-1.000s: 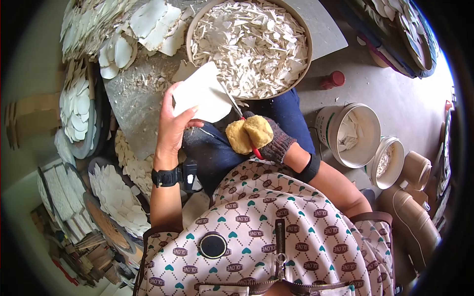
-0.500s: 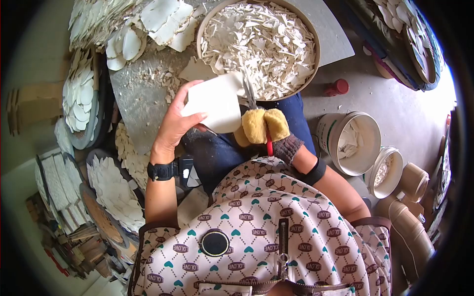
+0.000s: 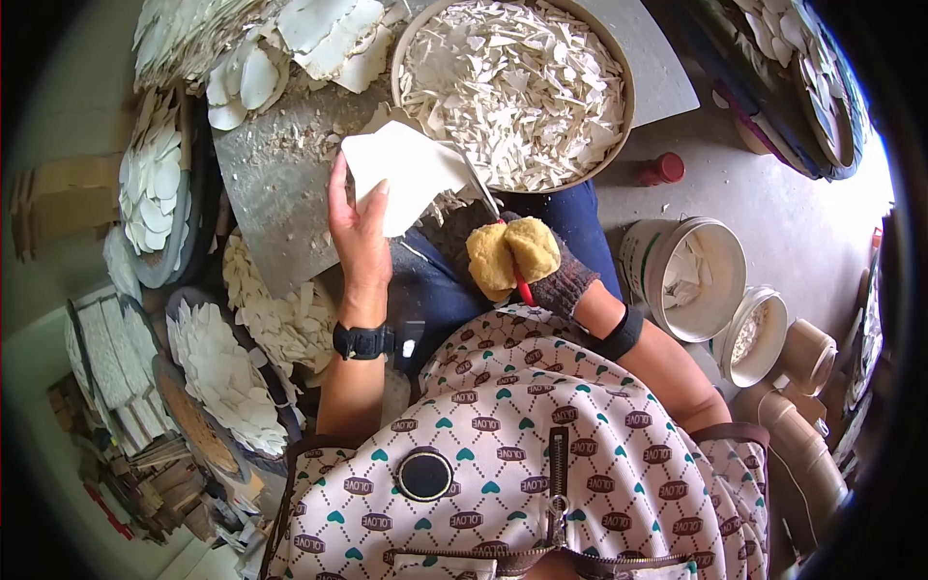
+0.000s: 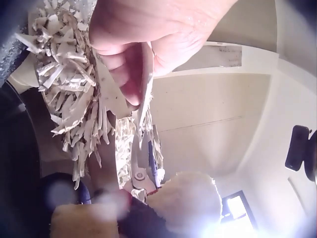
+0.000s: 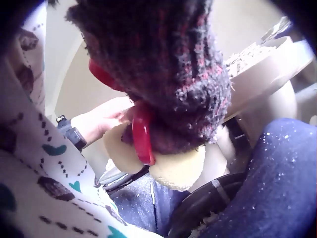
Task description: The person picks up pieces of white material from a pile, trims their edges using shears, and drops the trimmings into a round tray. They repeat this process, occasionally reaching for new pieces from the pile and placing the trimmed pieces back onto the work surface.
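My bare left hand (image 3: 361, 242) pinches a thin white sheet (image 3: 404, 179), thumb on top, fingers beneath. The left wrist view shows the sheet (image 4: 146, 84) nearly edge-on between thumb and fingers. On my right hand (image 3: 568, 282) is a dark knitted glove; it grips scissors (image 3: 480, 184) with red handles. Yellow spongy pads (image 3: 512, 253) are wrapped about the scissor handles. The blades point up and left, right at the sheet's right edge. In the right wrist view the glove (image 5: 163, 79) covers most of the grip, with a red handle loop (image 5: 142, 136) around its fingers.
A round basin (image 3: 628, 92) full of white shards stands ahead, over the knees. Grey metal tabletop (image 3: 266, 208) lies to the left, with crumbs and stacked white flakes (image 3: 324, 43). White buckets (image 3: 638, 256) and a red-lidded jar (image 3: 661, 168) stand on the floor at right.
The scissors swung from the sheet's edge to upright, then tilted back left against it. My left hand turned the sheet and its wrist shifted right.
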`<action>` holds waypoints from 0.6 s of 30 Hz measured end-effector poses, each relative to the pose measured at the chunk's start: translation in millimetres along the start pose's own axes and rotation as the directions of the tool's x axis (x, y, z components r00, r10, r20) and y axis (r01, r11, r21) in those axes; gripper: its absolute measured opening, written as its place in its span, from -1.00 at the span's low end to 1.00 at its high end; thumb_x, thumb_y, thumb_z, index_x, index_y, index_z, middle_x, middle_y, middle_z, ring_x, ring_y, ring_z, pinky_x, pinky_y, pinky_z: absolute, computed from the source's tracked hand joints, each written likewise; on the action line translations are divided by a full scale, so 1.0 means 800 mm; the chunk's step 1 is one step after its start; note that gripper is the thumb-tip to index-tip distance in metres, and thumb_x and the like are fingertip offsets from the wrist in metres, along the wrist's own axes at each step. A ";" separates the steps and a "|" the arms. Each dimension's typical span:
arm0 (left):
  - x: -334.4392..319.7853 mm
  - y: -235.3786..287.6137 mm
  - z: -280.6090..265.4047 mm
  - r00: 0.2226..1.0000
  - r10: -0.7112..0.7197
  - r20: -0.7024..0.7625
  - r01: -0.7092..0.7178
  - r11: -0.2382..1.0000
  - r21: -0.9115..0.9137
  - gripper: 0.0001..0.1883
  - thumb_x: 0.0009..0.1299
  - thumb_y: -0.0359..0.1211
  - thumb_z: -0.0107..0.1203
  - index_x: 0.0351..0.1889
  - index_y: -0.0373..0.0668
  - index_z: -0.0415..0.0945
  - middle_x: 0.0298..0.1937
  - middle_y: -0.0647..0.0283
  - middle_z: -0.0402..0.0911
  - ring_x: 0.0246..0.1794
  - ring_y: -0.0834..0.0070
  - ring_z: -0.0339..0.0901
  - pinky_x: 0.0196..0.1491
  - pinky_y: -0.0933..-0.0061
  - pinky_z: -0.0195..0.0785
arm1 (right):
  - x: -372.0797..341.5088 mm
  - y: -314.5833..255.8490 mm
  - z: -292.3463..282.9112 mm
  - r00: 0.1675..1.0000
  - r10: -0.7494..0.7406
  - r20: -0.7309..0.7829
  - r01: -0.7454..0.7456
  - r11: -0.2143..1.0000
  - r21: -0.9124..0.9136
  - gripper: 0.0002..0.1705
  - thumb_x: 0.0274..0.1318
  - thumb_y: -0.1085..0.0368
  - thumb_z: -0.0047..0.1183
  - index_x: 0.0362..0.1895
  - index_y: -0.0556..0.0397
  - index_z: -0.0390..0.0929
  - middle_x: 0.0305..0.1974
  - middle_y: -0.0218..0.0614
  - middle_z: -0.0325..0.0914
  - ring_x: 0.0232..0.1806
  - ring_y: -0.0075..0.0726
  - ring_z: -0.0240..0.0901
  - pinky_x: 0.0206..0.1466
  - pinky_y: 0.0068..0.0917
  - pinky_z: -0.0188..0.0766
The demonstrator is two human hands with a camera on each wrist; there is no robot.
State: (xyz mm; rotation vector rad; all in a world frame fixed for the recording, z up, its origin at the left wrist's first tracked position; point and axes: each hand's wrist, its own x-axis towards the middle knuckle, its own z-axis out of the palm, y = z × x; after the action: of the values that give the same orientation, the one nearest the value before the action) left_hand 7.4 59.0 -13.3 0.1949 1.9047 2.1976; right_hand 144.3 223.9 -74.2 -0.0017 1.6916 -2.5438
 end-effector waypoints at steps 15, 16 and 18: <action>0.032 0.014 -0.008 0.977 -0.151 0.148 0.155 0.988 -0.013 -0.40 0.26 -0.59 -0.05 0.28 -0.31 0.03 0.07 0.05 0.41 -0.01 0.43 0.46 0.01 0.47 0.39 | -0.013 -0.010 -0.008 0.992 0.114 -0.051 -0.120 0.980 -0.160 -0.72 0.06 0.31 0.09 -0.13 0.10 0.41 -0.16 -0.33 0.48 -0.14 -0.50 0.43 -0.01 -0.53 0.40; 0.031 0.016 -0.010 0.977 -0.147 0.153 0.149 0.989 -0.002 -0.41 0.27 -0.58 -0.05 0.28 -0.31 0.03 0.07 0.04 0.41 -0.01 0.43 0.46 0.01 0.47 0.39 | -0.013 -0.010 -0.009 0.993 0.113 -0.035 -0.118 0.964 -0.237 -0.72 0.06 0.31 0.10 -0.13 0.10 0.40 -0.16 -0.33 0.48 -0.14 -0.50 0.43 -0.01 -0.53 0.40; 0.027 0.023 -0.013 0.974 -0.162 0.156 0.164 0.986 -0.001 -0.44 0.28 -0.55 -0.05 0.26 -0.31 0.06 0.06 0.04 0.41 -0.01 0.44 0.46 0.00 0.47 0.40 | -0.013 0.000 -0.011 0.997 0.082 -0.004 -0.079 0.950 -0.303 -0.72 0.08 0.32 0.07 -0.11 0.11 0.40 -0.16 -0.33 0.48 -0.13 -0.49 0.43 -0.01 -0.53 0.40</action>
State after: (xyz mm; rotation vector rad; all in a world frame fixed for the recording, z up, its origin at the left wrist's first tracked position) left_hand -17.3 52.2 2.1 0.1946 1.7554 2.0258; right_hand 154.3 232.8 -77.3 0.0350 2.0159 -2.1987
